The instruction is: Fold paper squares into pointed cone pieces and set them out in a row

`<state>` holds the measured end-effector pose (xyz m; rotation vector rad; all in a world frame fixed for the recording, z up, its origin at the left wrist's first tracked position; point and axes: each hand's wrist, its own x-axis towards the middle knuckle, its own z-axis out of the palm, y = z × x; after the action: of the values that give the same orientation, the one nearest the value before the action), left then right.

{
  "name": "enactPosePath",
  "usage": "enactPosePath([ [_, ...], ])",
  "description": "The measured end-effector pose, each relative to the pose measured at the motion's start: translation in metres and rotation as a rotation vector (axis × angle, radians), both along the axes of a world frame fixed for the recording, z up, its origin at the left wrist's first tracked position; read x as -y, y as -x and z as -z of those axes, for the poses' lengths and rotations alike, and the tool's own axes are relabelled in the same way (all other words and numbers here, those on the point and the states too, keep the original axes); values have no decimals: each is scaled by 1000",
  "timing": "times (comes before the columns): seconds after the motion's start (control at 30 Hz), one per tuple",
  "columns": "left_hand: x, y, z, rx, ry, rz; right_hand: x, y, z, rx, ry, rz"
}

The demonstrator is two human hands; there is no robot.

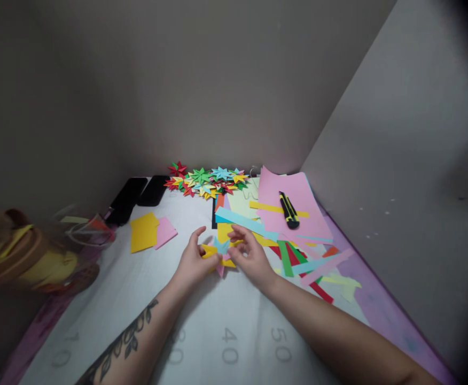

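Note:
A folded paper star (221, 247) with yellow, light blue and pink points is between my hands, over the white sheet. My left hand (197, 256) pinches its left side, the thumb lying across the front near the centre. On the other side, my right hand (252, 255) has its thumb and fingers closed on the right-hand points. My fingers cover part of the star. Just behind it lies yellow paper (225, 231) among coloured strips.
Several finished paper stars (202, 176) are heaped at the back. A utility knife (289, 209) rests on pink paper (274, 187). Cut strips (298, 262) scatter at right. Yellow squares (144, 232), pink squares (165, 232) and black phones (154, 191) lie left, near a blurred yellow-brown object (29, 256).

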<state>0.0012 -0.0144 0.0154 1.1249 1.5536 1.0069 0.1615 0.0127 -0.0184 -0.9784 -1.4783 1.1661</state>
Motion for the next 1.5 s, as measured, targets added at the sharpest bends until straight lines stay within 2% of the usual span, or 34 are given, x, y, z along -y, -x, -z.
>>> enactPosePath([
  [0.13, 1, -3, 3, 76, -14, 2, 1, 6, 1, -89, 121, -36],
  [0.27, 1, -8, 7, 160, -28, -59, 0, 9, 5, -156, 87, 23],
  [0.4, 0, -8, 14, 141, -41, -151, -1, 8, 6, -169, 74, 6],
  [0.5, 0, -6, 15, 134, -45, -182, 0, 2, 3, -85, -48, 19],
  [0.6, 0, -6, 10, 161, -28, -217, 0, -5, 1, 45, -194, 90],
  [0.7, 0, -7, 6, 180, -9, -226, 0, -6, 1, 51, -189, 134],
  [0.77, 0, -7, 5, 186, 2, -225, 0, -6, 1, 64, -187, 90],
  [0.87, 0, -8, 5, 234, -2, -206, 0, -7, -2, 133, -274, 33],
  [0.97, 0, -7, 5, 269, -16, -188, -2, -9, -3, 118, -309, 115],
  [1.03, 0, -7, 6, 263, -15, -191, -3, -8, -1, 46, -238, 120],
  [1.17, 1, -8, 7, 309, -18, -179, -2, 4, 7, -81, 38, -133],
  [1.23, 1, -8, 7, 364, -16, -158, -1, 9, 10, -69, 139, -196],
  [1.37, 0, -6, 6, 488, -26, -119, -1, 10, 9, -63, 224, -72],
  [1.5, -2, -1, 11, 395, 4, -42, -3, 8, 5, -144, 297, -39],
])
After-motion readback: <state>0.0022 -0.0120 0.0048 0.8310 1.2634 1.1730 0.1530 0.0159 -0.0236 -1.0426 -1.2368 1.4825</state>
